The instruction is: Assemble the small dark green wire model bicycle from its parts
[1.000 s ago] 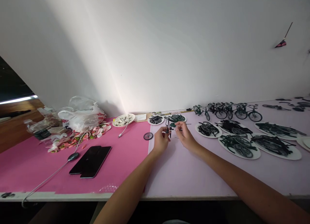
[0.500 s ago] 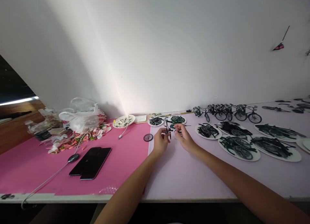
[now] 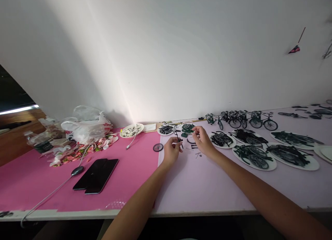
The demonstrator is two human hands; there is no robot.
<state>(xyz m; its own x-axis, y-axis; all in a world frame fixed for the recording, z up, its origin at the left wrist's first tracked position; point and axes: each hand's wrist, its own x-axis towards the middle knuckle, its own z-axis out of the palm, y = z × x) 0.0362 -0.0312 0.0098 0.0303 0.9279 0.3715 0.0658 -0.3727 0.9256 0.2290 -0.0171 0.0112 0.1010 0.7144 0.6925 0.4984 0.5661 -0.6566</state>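
My left hand (image 3: 171,151) pinches a dark, partly built miniature bicycle frame (image 3: 177,135), which stands up above the fingers. My right hand (image 3: 203,143) hovers a little to the right of it, apart from the frame, with thumb and forefinger drawn together. Whatever may be between those fingertips is too small to make out. Below and between the hands lie a dark bracket-shaped part (image 3: 194,147) and some tiny pieces (image 3: 198,153). A loose toy wheel (image 3: 158,147) rests flat on the pink surface, left of my left hand.
Plates of dark bicycle parts (image 3: 255,157) fill the right side, with a row of assembled miniature bicycles (image 3: 242,120) behind. Leftward are a plate of pale pieces (image 3: 131,130), a cable (image 3: 133,141), dark phones (image 3: 96,175), petals (image 3: 85,150) and a plastic bag (image 3: 86,127).
My right hand has drawn away from the frame, up and to the right, uncovering small parts on the table. My left hand still holds the frame in nearly the same place.
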